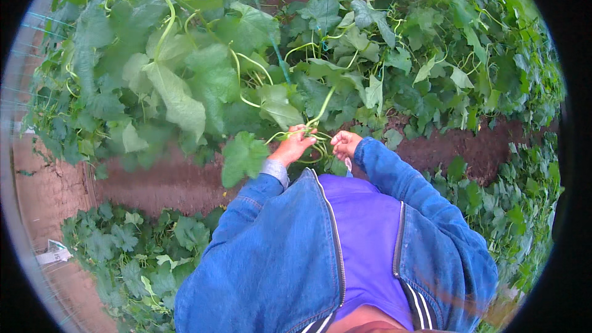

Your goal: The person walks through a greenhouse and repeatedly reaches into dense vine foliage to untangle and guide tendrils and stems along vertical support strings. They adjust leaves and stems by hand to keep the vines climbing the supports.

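My left hand (296, 142) is closed around a green vine stem (323, 106) with thin curling tendrils, in front of my chest. A broad green leaf (245, 158) hangs beside my left wrist. Just to the right, my right hand (344, 144) has its fingers pinched together at the ends of thin tendrils (319, 147); how firmly it grips them is hard to tell. A small pale strip (348, 164) shows below the right fingers. Leafy climbing vines rise in front of both hands.
Blue-green strings (277, 51) run down among the vines. Brown soil (162, 185) lies between this row and low leafy plants (138, 249) behind me. At the far left are a pale path (51, 185) and a white scrap (53, 253) bearing print.
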{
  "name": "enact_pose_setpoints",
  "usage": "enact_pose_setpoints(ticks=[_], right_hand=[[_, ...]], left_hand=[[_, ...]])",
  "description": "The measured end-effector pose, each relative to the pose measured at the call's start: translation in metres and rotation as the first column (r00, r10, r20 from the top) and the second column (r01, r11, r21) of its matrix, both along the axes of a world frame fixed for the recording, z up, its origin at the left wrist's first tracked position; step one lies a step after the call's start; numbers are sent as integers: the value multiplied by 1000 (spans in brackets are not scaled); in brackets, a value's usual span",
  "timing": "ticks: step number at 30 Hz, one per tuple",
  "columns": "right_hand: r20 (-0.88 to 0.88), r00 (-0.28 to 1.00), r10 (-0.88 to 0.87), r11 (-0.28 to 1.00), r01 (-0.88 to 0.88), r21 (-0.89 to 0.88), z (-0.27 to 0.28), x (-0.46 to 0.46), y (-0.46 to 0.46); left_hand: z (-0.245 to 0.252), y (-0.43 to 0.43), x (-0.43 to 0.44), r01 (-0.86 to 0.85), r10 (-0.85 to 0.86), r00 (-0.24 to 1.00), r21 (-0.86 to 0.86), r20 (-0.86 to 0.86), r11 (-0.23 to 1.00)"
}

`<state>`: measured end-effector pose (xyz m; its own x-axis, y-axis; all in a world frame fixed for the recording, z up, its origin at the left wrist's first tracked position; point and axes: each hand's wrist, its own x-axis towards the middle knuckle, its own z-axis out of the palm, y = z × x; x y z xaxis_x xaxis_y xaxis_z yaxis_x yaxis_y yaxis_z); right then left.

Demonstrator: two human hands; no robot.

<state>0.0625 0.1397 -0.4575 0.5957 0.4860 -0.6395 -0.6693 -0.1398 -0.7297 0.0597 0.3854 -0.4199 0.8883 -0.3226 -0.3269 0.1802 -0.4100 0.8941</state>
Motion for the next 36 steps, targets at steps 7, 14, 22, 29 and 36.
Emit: enact_pose_setpoints(ticks=[7, 14, 22, 29, 36], right_hand=[[189, 948, -255, 953, 280, -116, 5, 57, -20], [417, 854, -310, 923, 376, -84, 78, 167, 46], [457, 889, -19, 942, 169, -291, 7, 270, 103], [698, 683, -214, 696, 608, -382, -33, 359, -21], [823, 524, -218, 308, 837, -452, 18, 380, -204]], left_hand=[[-5, 64, 0, -102, 103, 985, 15, -136, 995], [-16, 97, -6, -112, 106, 990, 70, 90, 991], [2, 81, 2, -21, 36, 996, 174, -82, 985], [65, 9, 91, -179, 115, 869, -88, -482, 980], [236, -49, 337, -455, 460, 839, -87, 292, 886]])
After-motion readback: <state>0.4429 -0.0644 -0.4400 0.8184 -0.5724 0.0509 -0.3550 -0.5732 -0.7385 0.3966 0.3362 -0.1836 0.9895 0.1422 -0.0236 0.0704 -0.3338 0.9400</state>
